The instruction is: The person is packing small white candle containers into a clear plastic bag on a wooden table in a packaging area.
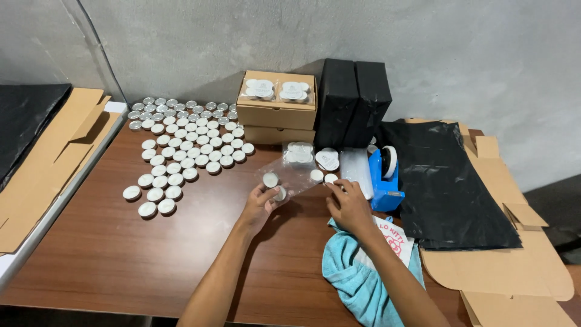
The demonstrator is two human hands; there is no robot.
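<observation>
- I see the desk (121, 254) crowded on its far left with loose tealight candles (181, 151); a careless sweep of an arm could scatter them.
- Right of centre, the blue tape dispenser (384, 178) sits just beside my right hand (350, 206), whose fingers curl down near a loose tealight (331, 178), gripping nothing I can confirm.
- My left hand (261, 203) pinches the clear plastic bag (289, 172) with a candle (270, 179) inside; the slack bag could tip and spill it.
</observation>
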